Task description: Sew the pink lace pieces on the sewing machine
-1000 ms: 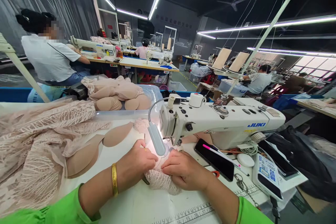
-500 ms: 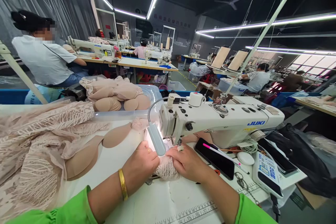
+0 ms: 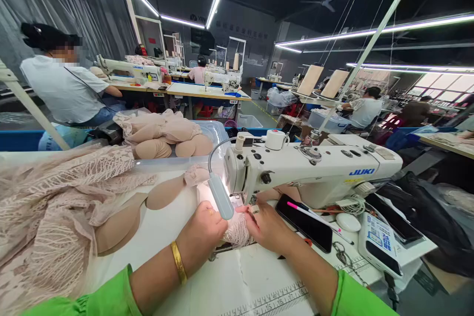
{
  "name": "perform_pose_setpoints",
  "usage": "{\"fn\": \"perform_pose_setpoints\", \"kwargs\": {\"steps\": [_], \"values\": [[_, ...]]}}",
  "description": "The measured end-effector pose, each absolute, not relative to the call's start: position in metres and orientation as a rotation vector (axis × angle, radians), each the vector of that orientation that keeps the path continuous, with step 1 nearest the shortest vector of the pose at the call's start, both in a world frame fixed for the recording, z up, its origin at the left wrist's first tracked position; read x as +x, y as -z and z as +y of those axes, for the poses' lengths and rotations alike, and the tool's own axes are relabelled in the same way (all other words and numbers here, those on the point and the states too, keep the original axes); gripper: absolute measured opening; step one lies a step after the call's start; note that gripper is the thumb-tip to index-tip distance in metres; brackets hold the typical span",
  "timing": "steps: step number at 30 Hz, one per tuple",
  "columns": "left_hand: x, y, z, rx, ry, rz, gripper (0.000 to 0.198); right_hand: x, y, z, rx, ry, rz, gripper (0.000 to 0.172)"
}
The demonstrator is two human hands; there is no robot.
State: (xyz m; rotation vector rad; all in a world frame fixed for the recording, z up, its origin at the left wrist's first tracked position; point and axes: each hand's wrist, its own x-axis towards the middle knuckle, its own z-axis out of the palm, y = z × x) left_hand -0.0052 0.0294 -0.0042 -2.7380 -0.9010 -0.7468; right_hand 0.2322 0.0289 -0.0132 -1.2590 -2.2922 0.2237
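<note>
Lace (image 3: pixel 240 233) is bunched on the desk (image 3: pixel 207 291), just this side of the machine (image 3: pixel 326 175), between left hand (image 3: pixel 205 231) and right hand (image 3: pixel 269 227), touched by both. Left edge is pinched in a narrow grip; right grip's closure can't be told.

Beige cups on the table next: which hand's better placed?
Probably the left hand: it's nearer the beige cups. The right hand is farther off, beyond the lace piece.
</note>
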Motion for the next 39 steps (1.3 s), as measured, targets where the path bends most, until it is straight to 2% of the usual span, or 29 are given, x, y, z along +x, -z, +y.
{"fn": "perform_pose_setpoints", "kwargs": {"steps": [6, 12, 13, 17, 19, 21, 23, 26, 29, 32, 35, 39], "values": [[-0.018, -0.021, 0.023, -3.044, 0.573, -1.112, 0.014, 0.231, 0.008, 0.023, -1.174, -0.179, -2.305, 0.024], [-0.023, -0.030, 0.024, -3.037, 0.412, -1.236, 0.015, 0.223, 0.005, 0.013, -0.897, -0.003, -2.333, 0.041], [-0.021, -0.032, 0.023, -3.075, 0.427, -1.258, 0.017, 0.221, 0.004, 0.011, -0.849, -0.003, -2.355, 0.046], [-0.021, -0.045, 0.018, -3.391, 0.681, -1.173, 0.056, 0.216, -0.001, 0.006, -0.762, -0.024, -2.449, 0.061], [-0.026, -0.049, 0.017, -3.508, 0.584, -1.156, 0.052, 0.215, -0.003, 0.006, -0.770, -0.035, -2.478, 0.063], [-0.031, -0.049, 0.018, -3.491, 0.363, -1.148, 0.045, 0.215, -0.003, 0.007, -0.812, -0.060, -2.526, 0.060], [-0.035, -0.047, 0.017, -3.342, 0.199, -1.173, 0.045, 0.217, -0.002, 0.009, -0.905, -0.069, -2.582, 0.051], [-0.032, -0.043, 0.014, -3.131, 0.106, -1.290, 0.050, 0.220, 0.003, 0.014, -1.085, 0.006, -2.597, 0.032], [-0.025, -0.041, 0.009, -3.061, 0.111, -1.301, 0.040, 0.225, 0.008, 0.017, -1.186, 0.149, -2.531, 0.018], [-0.021, -0.034, 0.009, -3.023, 0.193, -1.199, 0.033, 0.227, 0.007, 0.014, -1.053, 0.229, -2.458, 0.021], [-0.021, -0.022, 0.015, -3.019, 0.227, -1.104, 0.032, 0.224, 0.002, 0.011, -0.837, 0.141, -2.537, 0.030], [-0.026, -0.005, 0.028, -2.872, 0.326, -1.159, 0.036, 0.220, 0.003, 0.016, -1.040, -0.039, -2.605, 0.034]]}}
